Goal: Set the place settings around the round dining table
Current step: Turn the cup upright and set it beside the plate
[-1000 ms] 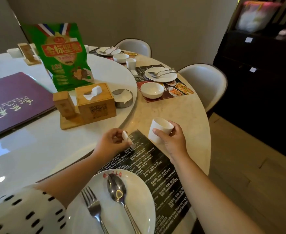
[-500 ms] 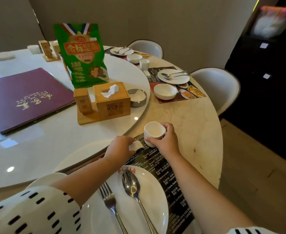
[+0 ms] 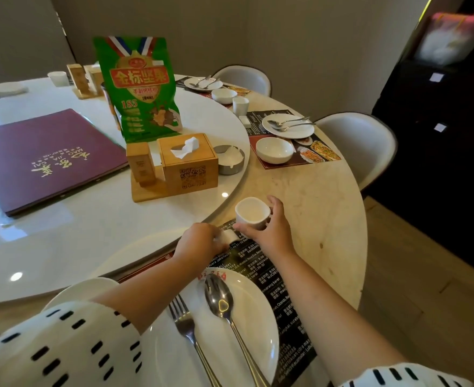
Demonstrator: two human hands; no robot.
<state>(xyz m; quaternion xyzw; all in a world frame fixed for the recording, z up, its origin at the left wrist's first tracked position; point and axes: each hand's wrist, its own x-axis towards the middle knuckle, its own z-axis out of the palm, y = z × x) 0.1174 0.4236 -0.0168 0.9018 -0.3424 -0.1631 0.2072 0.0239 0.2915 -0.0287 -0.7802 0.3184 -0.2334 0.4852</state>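
My right hand point(image 3: 272, 233) grips a small white cup point(image 3: 252, 213) upright at the far edge of the dark placemat point(image 3: 261, 270), near the rim of the turntable. My left hand point(image 3: 199, 244) is closed on a small white chopstick rest point(image 3: 228, 236) lying on the placemat just left of the cup. In front of me a white plate point(image 3: 255, 325) carries a fork point(image 3: 187, 328) and a spoon point(image 3: 221, 305). Another white dish point(image 3: 76, 290) peeks out under my left forearm.
The white turntable point(image 3: 76, 233) bears a wooden tissue box point(image 3: 188, 163), a green snack bag point(image 3: 140, 88), a metal ashtray point(image 3: 230, 163) and a purple menu point(image 3: 43, 157). Two set places point(image 3: 287, 125) point(image 3: 203, 83) lie further round the beige table point(image 3: 328, 205). White chairs point(image 3: 361, 143) stand outside; a dark cabinet point(image 3: 439, 163) at the right.
Both hands moved forward and down onto the placemat's far edge. The cup went from tilted in the air to upright near the turntable rim, the rest now lies on the mat.
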